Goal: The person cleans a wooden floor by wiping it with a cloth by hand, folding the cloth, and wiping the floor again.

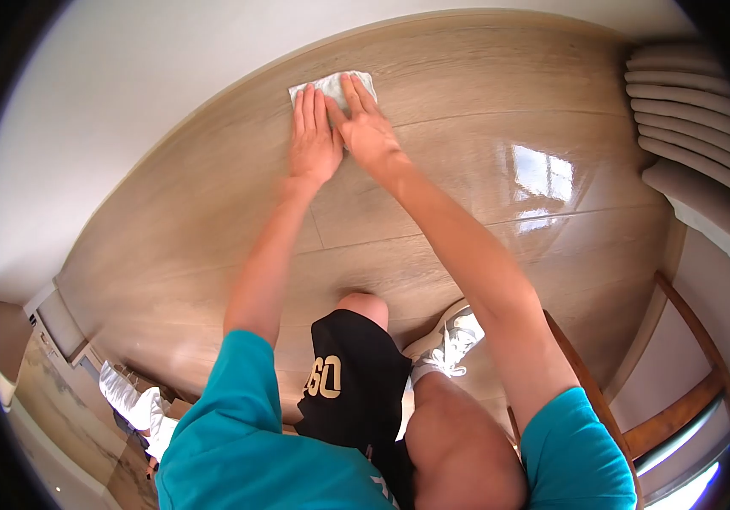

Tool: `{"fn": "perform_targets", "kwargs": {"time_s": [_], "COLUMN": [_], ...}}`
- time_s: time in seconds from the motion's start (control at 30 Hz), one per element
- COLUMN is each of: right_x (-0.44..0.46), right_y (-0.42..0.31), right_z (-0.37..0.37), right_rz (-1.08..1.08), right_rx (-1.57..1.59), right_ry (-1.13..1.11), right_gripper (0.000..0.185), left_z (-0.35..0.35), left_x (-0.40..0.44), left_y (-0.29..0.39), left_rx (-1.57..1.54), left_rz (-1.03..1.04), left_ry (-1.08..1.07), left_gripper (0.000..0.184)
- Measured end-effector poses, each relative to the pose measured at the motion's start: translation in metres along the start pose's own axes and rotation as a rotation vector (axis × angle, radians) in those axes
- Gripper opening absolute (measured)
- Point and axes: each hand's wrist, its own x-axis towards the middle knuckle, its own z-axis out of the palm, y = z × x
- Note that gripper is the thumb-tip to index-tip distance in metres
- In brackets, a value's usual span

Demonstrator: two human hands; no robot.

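Note:
A white cloth or wipe (331,85) lies spread on the wood-look floor (237,195), close to the base of the white wall. My left hand (314,143) rests flat with its fingers stretched over the cloth's left and lower part. Beside it, my right hand (365,127) presses flat on the cloth's right part, fingers straight and somewhat apart. The two hands touch or nearly touch near the thumbs, and they cover the cloth's lower edge.
The white wall (127,102) curves along the far side. A grey padded stack or folded curtain (688,110) stands at right, above a wooden chair frame (679,412). My knee and a white sneaker (450,340) are on the floor. White fabric (131,404) lies at lower left.

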Motion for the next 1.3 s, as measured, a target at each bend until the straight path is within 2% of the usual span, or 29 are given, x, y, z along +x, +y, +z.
{"fn": "perform_targets", "kwargs": {"time_s": [0.13,0.23,0.3,0.4,0.5,0.57,0.67,0.73,0.8,0.93,1.07,1.13,1.2,1.3], "right_x": [-0.07,-0.134,-0.166,-0.153,-0.094,-0.052,-0.023,-0.037,-0.051,-0.118,-0.184,-0.189,-0.174,-0.132], "right_y": [0.009,0.002,-0.001,0.014,0.047,0.07,0.094,0.09,0.094,0.083,0.063,0.059,0.06,0.084], "right_z": [0.002,-0.004,-0.009,-0.016,-0.025,-0.041,-0.047,-0.064,-0.063,-0.042,-0.04,-0.054,-0.053,-0.044], "right_rz": [-0.055,-0.076,0.004,0.012,0.055,0.089,0.111,0.129,0.103,0.102,0.146,0.205,0.228,0.172], "right_rx": [0.152,0.153,0.249,0.146,0.061,-0.025,-0.125,-0.101,0.085,0.202,0.233,0.237,0.269,0.171], "right_ry": [0.12,0.084,0.154,0.135,0.112,0.078,0.034,0.013,-0.004,0.182,0.23,0.15,0.137,0.189], "right_gripper": [0.063,0.062,0.064,0.064,0.068,0.081,0.082,0.082,0.069,0.061,0.06,0.063,0.059,0.051], "left_z": [0.008,0.003,0.0,0.0,0.008,0.011,0.015,0.017,0.014,0.013,0.002,-0.005,-0.002,0.017], "left_x": [-0.054,-0.1,-0.115,-0.094,-0.021,0.038,0.074,0.064,0.04,-0.025,-0.08,-0.083,-0.069,-0.022], "left_y": [0.039,0.078,0.1,0.095,0.082,0.073,0.087,0.097,0.113,0.138,0.154,0.16,0.162,0.163], "left_rx": [-0.105,-0.101,-0.234,-0.173,-0.043,-0.079,-0.12,-0.101,-0.045,-0.156,-0.337,-0.367,-0.395,-0.234], "left_rz": [-0.008,0.013,-0.032,0.075,0.094,0.155,0.078,0.085,0.053,0.085,0.158,0.13,0.118,0.06], "left_ry": [0.06,-0.016,-0.074,-0.04,0.03,0.068,0.05,0.054,0.018,-0.013,-0.041,-0.092,-0.094,0.03], "left_gripper": [0.067,0.066,0.068,0.069,0.069,0.071,0.074,0.075,0.077,0.083,0.083,0.084,0.08,0.074]}}
